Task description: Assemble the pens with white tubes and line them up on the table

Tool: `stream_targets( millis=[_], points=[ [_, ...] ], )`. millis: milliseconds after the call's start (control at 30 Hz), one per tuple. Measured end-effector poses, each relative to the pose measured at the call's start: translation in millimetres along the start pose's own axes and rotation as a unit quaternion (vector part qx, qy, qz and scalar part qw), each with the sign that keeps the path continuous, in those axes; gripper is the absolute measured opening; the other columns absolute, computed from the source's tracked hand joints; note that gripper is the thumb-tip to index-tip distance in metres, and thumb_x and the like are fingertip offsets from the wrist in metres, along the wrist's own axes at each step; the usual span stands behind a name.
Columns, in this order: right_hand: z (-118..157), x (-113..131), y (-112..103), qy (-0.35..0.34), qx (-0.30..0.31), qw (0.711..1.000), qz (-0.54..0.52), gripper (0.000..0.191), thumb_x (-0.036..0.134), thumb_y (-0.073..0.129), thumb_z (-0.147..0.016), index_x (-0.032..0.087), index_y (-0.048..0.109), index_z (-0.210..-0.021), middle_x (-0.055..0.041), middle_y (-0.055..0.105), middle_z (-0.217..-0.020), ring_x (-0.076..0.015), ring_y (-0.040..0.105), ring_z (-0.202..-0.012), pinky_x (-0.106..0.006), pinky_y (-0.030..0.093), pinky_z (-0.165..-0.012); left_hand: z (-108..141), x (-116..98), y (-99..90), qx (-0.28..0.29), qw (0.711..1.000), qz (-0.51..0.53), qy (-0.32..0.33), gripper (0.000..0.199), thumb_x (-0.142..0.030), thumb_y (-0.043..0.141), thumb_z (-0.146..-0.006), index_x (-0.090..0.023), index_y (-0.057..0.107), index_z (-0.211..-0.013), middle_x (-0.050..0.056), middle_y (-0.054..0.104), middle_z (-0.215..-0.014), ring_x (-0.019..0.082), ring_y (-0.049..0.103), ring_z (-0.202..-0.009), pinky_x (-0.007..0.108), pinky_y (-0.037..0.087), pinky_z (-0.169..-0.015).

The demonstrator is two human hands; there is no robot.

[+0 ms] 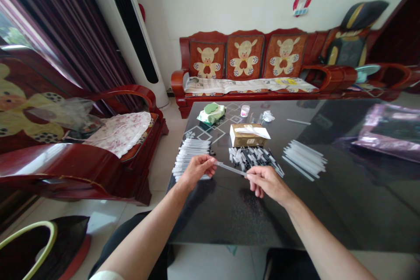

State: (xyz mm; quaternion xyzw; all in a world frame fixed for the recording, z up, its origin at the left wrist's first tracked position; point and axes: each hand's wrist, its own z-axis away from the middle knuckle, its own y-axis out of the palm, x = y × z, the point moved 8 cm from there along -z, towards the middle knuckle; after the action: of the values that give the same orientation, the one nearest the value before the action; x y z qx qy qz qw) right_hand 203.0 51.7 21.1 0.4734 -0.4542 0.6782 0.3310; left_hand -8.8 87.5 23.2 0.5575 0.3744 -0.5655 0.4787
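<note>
The 2 hands pinch a slim translucent tube [231, 168] by its opposite ends, over the near part of the dark glossy surface [229, 218]. The left hand [197, 169] grips 1 end between thumb and fingers; the right hand [266, 179] has the other, its lower fingers curled underneath. Gripping both ends probably keeps so light a piece steady — and leaves its middle in plain view. It looks straight, smooth and frosted, tilting down slightly toward the right hand; whether anything sits inside is too small to tell.

Around it lie 3 groups, apparently split by kind so each stays within reach: pale tubes with dark tips [190, 154] beside the left hand, jumbled black-and-clear pieces [252, 156] against the tissue box [247, 140], and plain frosted tubes [305, 157] — roughly parallel — beyond the right hand.
</note>
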Motion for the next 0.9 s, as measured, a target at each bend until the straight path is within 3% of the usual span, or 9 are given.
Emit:
stream_targets(
  millis=[100,200,300,533,767,900],
  points=[
    [-0.7,0.4,2.7,0.003,-0.014,1.0,0.003,0.034,0.046,0.05,-0.083,0.014,0.061,-0.084,0.0013,0.057,-0.054,-0.0083,0.048,-0.037,-0.018,0.035,-0.034,0.2,2.9,0.3,-0.006,1.0,-0.015,0.001,0.035,-0.044,0.063,-0.076,-0.01,0.063,-0.08,0.004,0.062,-0.066,0.009,0.056,-0.051,0.021,0.044,-0.048],
    [-2.3,9.9,8.2,-0.036,-0.031,0.998,0.034,0.031,0.043,0.052,-0.083,0.014,0.063,-0.078,0.0046,0.048,-0.05,-0.0064,0.041,-0.041,-0.018,0.028,-0.039,0.9,6.8,5.7,-0.001,1.0,-0.014,-0.002,0.035,-0.044,0.062,-0.077,-0.01,0.063,-0.081,0.003,0.061,-0.065,0.008,0.055,-0.05,0.019,0.043,-0.047],
    [-3.2,22.3,16.1,-0.083,-0.037,0.993,0.079,0.031,0.041,0.053,-0.083,0.014,0.064,-0.072,0.0042,0.045,-0.053,-0.007,0.039,-0.049,-0.02,0.026,-0.045,2.4,10.9,13.2,0.009,1.0,-0.005,-0.018,0.035,-0.044,0.063,-0.076,-0.009,0.064,-0.083,0.003,0.061,-0.065,0.008,0.055,-0.051,0.019,0.043,-0.047],
    [-0.5,35.9,25.3,-0.103,-0.045,0.987,0.111,0.032,0.04,0.049,-0.086,0.014,0.065,-0.075,0.0042,0.044,-0.055,-0.0081,0.037,-0.052,-0.021,0.025,-0.048,4.9,9.3,18.8,0.009,1.0,0.013,-0.023,0.036,-0.044,0.063,-0.075,-0.008,0.066,-0.083,0.003,0.06,-0.064,0.007,0.053,-0.05,0.017,0.041,-0.045],
    [0.5,36.1,28.5,-0.102,-0.052,0.99,0.088,0.035,0.039,0.047,-0.087,0.014,0.07,-0.078,0.0042,0.041,-0.051,-0.0078,0.034,-0.049,-0.022,0.023,-0.047,8.5,11.6,18.5,-0.044,0.999,0.007,0.009,0.035,-0.044,0.06,-0.077,-0.009,0.066,-0.081,0.001,0.056,-0.059,0.006,0.047,-0.045,0.017,0.035,-0.04],
    [0.1,24.4,29.5,-0.063,-0.045,0.997,0.024,0.034,0.038,0.048,-0.086,0.013,0.07,-0.078,0.0053,0.036,-0.047,-0.0069,0.031,-0.044,-0.021,0.021,-0.044,10.0,14.0,22.5,-0.043,0.999,0.026,0.017,0.034,-0.044,0.06,-0.078,-0.01,0.066,-0.081,0.0,0.056,-0.06,0.005,0.046,-0.045,0.016,0.032,-0.04]
  ],
)
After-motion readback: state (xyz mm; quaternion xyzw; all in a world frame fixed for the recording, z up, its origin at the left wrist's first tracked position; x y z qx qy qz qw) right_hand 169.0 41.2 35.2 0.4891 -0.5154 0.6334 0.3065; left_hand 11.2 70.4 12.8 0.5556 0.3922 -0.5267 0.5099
